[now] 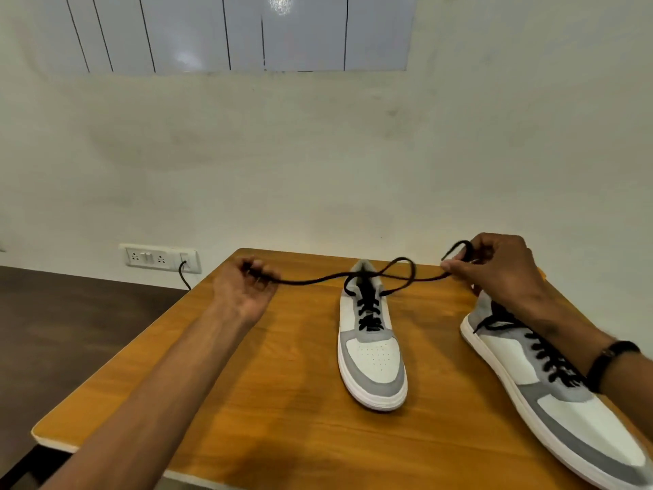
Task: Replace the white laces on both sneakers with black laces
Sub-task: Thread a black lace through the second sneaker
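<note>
Two white and grey sneakers stand on the wooden table (268, 401). The middle sneaker (371, 351) points toward me and carries a black lace (369, 307) through its eyelets. Both lace ends are crossed above its collar and pulled sideways. My left hand (247, 286) grips the left end out to the left. To the right, my right hand (501, 268) pinches the other end, which loops above my fingers. The right sneaker (551, 387) lies under my right forearm and is also laced in black.
The table ends at a white wall, with its left edge dropping to a dark floor. A switch and socket panel (159, 258) with a black cable plugged in sits on the wall at the left. A dark band is on my right wrist (613, 362).
</note>
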The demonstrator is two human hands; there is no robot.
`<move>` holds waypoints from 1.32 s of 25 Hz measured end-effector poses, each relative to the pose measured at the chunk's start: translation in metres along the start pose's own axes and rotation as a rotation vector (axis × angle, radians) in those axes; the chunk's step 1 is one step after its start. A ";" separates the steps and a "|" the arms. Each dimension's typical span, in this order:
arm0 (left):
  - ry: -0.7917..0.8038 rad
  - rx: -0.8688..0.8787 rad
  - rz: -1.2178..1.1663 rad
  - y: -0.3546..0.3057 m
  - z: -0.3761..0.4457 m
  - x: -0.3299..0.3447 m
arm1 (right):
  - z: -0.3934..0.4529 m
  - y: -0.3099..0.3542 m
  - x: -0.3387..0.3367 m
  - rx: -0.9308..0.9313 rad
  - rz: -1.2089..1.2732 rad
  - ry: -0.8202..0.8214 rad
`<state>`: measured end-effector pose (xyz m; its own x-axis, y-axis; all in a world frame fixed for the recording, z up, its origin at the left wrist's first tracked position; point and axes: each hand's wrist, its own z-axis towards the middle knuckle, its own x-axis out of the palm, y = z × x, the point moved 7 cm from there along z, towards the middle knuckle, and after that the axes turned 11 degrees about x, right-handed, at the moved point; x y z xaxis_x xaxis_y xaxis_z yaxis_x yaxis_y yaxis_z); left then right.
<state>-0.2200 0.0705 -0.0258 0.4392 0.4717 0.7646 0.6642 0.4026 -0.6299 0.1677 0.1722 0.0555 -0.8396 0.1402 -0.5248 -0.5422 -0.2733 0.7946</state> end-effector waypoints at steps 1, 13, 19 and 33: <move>-0.076 0.042 0.082 -0.008 0.013 -0.024 | 0.005 -0.015 -0.004 0.057 -0.113 0.005; 0.597 0.646 1.267 0.106 -0.023 0.031 | -0.009 -0.008 0.135 0.017 -0.296 0.440; 0.603 0.994 1.129 0.129 -0.041 0.020 | -0.036 -0.057 0.141 0.086 0.044 0.302; 0.303 1.010 0.866 0.093 -0.039 0.012 | -0.049 -0.053 0.090 -0.305 0.107 -0.222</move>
<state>-0.1295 0.0825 -0.0700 0.6863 0.7273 -0.0048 -0.5590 0.5232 -0.6433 0.1226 0.1529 -0.0488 -0.8954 0.2891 -0.3386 -0.4451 -0.5634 0.6960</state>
